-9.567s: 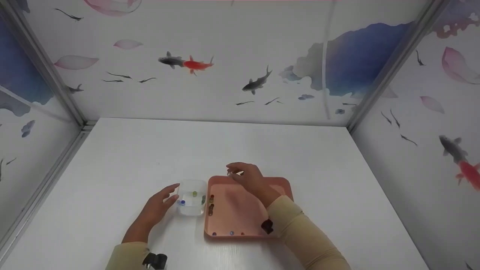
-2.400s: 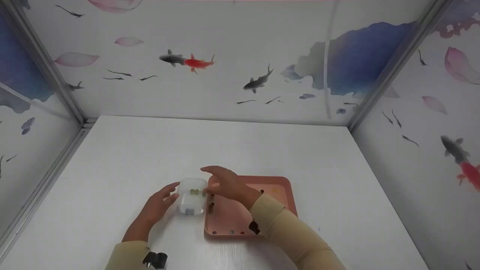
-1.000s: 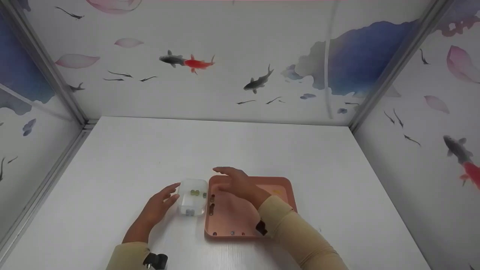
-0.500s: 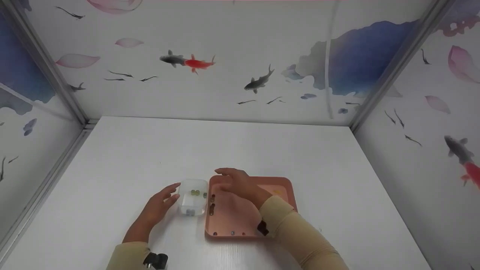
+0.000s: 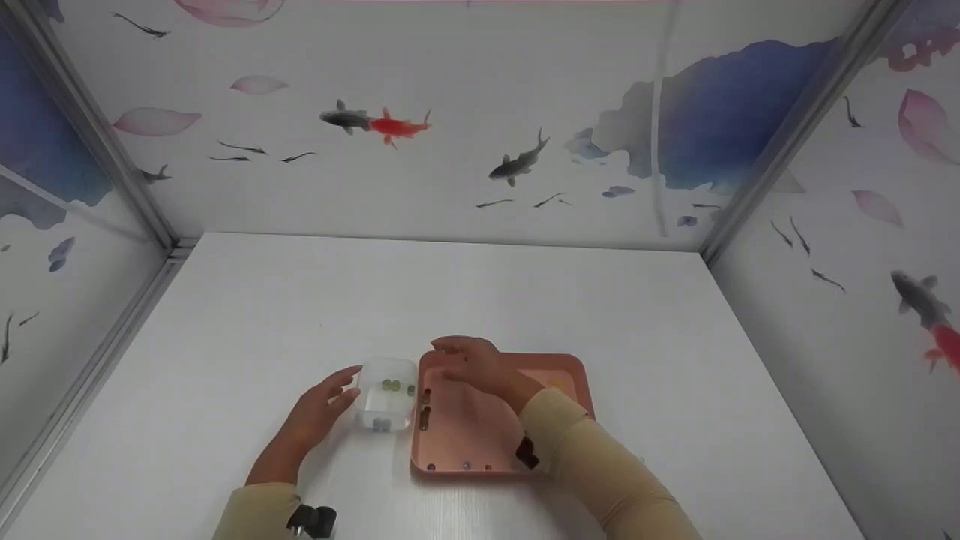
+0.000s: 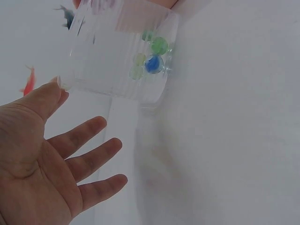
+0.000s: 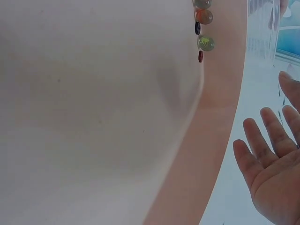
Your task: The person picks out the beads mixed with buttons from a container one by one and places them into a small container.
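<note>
Left hand [image 6: 51, 161], palm toward the viewer, at lower left; three fingers [image 6: 96, 160] extend to the right, straight and spread apart. The thumb [image 6: 40, 98] reaches up to the lower left corner of a clear, ribbed container [image 6: 93, 61], which it appears to touch. The container stands tilted in this view; through its wall, toward the right-hand end, a cluster of marbles [image 6: 154, 64] is visible, blue, green, yellowish and pale green. A soft shadow falls across the white surface [image 6: 239, 122]. Upper left: a red fish motif [image 6: 30, 82] and a dark fish motif [image 6: 67, 18].
</note>
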`<action>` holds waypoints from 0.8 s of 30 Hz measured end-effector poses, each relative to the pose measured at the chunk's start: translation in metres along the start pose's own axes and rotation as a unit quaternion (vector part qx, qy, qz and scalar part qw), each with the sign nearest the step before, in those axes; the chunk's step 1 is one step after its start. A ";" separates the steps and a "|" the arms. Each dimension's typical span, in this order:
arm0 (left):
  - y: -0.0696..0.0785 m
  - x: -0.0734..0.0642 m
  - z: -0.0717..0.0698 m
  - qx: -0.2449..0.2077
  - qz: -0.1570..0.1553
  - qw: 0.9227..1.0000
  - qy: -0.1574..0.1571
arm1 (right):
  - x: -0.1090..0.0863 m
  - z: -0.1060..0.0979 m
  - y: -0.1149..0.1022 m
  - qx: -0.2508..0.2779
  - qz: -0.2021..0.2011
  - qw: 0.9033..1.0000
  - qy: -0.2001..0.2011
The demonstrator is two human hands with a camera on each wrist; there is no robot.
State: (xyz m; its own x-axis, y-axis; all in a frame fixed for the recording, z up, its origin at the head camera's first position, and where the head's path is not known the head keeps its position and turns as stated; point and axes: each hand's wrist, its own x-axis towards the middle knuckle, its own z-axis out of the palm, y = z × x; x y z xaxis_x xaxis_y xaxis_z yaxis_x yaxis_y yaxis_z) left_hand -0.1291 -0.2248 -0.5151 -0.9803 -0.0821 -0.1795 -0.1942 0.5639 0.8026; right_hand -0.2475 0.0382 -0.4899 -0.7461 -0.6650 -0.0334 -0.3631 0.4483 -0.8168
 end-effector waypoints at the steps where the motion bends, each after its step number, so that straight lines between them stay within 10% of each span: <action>1: 0.000 0.000 0.000 0.002 0.000 1.000 0.001 | 0.001 0.000 0.000 0.001 0.002 1.000 0.000; 24: 0.001 -0.001 -0.001 -0.001 0.001 1.000 0.003 | 0.011 0.002 0.010 0.066 0.094 0.993 -0.031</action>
State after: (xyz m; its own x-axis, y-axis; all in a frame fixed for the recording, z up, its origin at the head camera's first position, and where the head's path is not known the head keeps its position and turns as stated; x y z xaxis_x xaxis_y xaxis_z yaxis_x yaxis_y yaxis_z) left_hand -0.1286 -0.2247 -0.5137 -0.9811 -0.0853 -0.1739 -0.1915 0.5621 0.8046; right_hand -0.2580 0.0347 -0.4997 -0.7561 -0.6147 -0.2246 -0.1410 0.4881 -0.8613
